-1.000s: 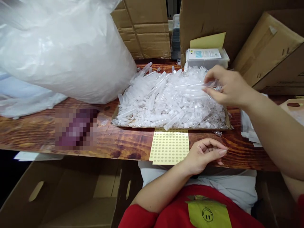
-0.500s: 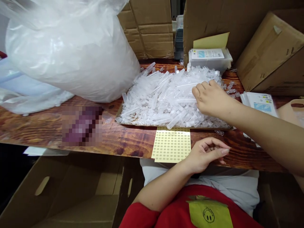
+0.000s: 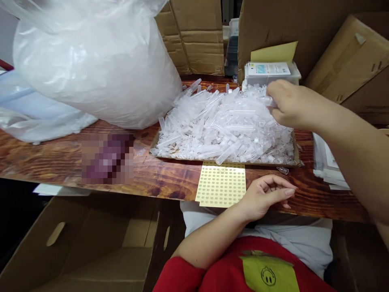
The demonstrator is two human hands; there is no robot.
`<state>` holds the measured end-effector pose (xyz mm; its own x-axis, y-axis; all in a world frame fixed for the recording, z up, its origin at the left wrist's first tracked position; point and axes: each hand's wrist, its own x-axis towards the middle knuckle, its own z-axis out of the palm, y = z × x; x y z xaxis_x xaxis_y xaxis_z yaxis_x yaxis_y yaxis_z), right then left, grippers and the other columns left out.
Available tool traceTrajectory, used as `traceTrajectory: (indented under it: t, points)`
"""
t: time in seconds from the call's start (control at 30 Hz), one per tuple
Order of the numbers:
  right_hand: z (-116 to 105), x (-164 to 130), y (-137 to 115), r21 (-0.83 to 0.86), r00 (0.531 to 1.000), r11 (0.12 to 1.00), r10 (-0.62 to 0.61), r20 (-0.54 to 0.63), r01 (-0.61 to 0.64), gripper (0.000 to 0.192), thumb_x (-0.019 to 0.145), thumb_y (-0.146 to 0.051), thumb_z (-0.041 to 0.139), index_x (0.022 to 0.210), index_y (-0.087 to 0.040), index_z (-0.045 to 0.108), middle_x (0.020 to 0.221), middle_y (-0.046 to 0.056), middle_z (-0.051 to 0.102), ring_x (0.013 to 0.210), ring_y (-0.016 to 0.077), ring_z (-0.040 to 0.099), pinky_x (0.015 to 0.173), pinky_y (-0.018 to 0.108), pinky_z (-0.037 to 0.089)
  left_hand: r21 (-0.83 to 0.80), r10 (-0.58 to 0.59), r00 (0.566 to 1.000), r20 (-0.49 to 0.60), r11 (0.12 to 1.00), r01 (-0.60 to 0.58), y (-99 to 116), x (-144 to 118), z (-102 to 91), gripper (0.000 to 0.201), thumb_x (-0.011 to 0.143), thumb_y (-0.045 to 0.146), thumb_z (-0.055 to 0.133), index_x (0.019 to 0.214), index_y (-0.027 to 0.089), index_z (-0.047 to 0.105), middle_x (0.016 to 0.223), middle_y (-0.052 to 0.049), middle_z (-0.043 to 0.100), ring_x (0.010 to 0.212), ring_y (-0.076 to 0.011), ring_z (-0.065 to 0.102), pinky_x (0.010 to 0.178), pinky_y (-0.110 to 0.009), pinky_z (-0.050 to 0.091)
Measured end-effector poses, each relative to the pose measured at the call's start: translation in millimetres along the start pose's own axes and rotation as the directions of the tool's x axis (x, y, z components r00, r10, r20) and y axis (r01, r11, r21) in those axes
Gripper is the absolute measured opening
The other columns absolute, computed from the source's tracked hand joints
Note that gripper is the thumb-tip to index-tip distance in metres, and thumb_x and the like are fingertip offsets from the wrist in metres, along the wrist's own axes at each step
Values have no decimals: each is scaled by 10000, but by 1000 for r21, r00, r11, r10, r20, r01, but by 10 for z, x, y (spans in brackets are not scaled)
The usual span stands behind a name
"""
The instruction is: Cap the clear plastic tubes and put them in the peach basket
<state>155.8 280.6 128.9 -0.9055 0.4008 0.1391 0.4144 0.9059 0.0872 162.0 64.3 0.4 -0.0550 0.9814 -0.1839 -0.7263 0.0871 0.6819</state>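
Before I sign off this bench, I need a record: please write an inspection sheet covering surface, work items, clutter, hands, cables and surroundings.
Surface: wood-grain table, glossy.
Work items: heap of clear plastic pieces in a shallow cardboard tray; yellow dotted sheets at its near side.
Clutter: loose clear piece before the tray; blurred purple object left.
Hands: right hand at the heap's right end, grip unclear; left hand half-curled, nothing seen in it.
Cables: nothing seen.
Surroundings: bulging white bag left; open carton below.
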Motion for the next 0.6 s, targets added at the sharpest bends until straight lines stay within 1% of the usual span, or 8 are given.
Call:
traceTrajectory:
  t: [0.07,0.13,0.23,0.3,0.37,0.43,0.5,0.6]
  points:
    - [6,185,-55,76,999,997,-31,-16,32,347,966,-283,611,1295,-186,563,1295,162,612,945,262,612,759,376,432,-1,3,1000,-8,1000,-3,-4,4,0,501,656,505,970,881,124,735,769,-13,713,564,-67,600,602,-227,518]
    - [94,390,-143,78,998,995,-65,-16,67,365,952,-356,678,1271,-199,599,1285,146,627,993,286,628,782,389,456,2,9,1000,-16,1000,-9,-4,2,-2,495,661,502,969,881,126,735,771,-13,714,567,-67,600,606,-228,511]
    - [280,625,-223,0,991,992,-126,39,126,339,846,-416,799,1080,-202,679,1119,134,687,921,306,639,709,394,456,10,9,1000,-12,1000,-9,6,-9,-3,497,664,511,967,883,128,737,772,-11,715,570,-66,604,619,-232,503]
    - [349,683,-204,-18,984,984,-177,31,178,305,803,-430,814,966,-207,685,994,124,697,830,291,629,640,381,435,16,-1,1000,-12,1000,1,20,-18,-1,518,649,526,970,881,126,736,772,-13,716,572,-68,607,623,-236,493]
    - [329,654,-154,6,980,980,-197,-7,197,276,816,-449,765,929,-216,671,939,116,684,774,278,614,597,379,417,15,-17,1000,-10,1000,17,36,-23,3,546,626,543,975,874,122,732,764,-14,711,573,-70,611,619,-234,479]
    - [234,560,-128,52,981,980,-192,-21,193,259,849,-449,693,956,-216,655,966,123,666,792,288,618,613,400,432,11,-37,999,-6,999,37,52,-27,8,568,608,555,978,869,117,728,759,-14,706,571,-71,615,605,-227,466]
    - [112,435,-169,92,980,976,-200,5,199,234,872,-402,635,995,-203,635,1045,141,646,862,304,627,679,425,464,13,-57,998,-2,998,57,65,-28,13,579,600,562,977,871,115,726,761,-13,703,571,-73,619,595,-222,462]
    - [3,267,-349,122,963,964,-249,106,236,204,862,-302,599,1031,-188,607,1123,147,631,929,298,629,757,421,476,14,-71,997,5,997,71,77,-27,22,583,599,561,978,871,113,724,770,-12,702,569,-70,618,596,-222,469]
